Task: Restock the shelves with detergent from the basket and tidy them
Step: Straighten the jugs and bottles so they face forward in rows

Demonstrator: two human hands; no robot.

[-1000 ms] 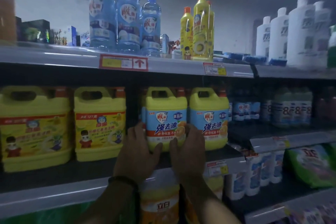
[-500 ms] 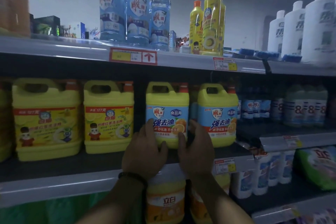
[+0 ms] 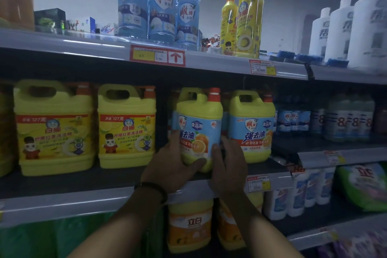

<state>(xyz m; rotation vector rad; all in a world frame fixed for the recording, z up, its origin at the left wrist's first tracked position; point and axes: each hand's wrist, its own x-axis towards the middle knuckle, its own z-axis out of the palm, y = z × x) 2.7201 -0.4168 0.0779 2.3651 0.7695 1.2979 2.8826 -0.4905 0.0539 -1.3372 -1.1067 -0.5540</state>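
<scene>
— Where is the jug (image 3: 199, 123)?
— On the middle shelf (image 3: 62, 201), near the front edge, just beside its twin (image 3: 251, 125) on the right. It sits at an angle, not square like the twin.
— And the hands?
— Both grasp it low down. The left hand (image 3: 173, 165) wraps its left side, thumb across the front. The right hand (image 3: 228, 167) holds its right side, fingers between the two jugs.
— Is its base on the shelf?
— The hands cover it, so I cannot tell.
— Left of it?
— Two yellow jugs (image 3: 125, 125), upright.

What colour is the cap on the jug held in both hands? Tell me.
Orange-red cap on the jug; the head view shows it best.
</scene>
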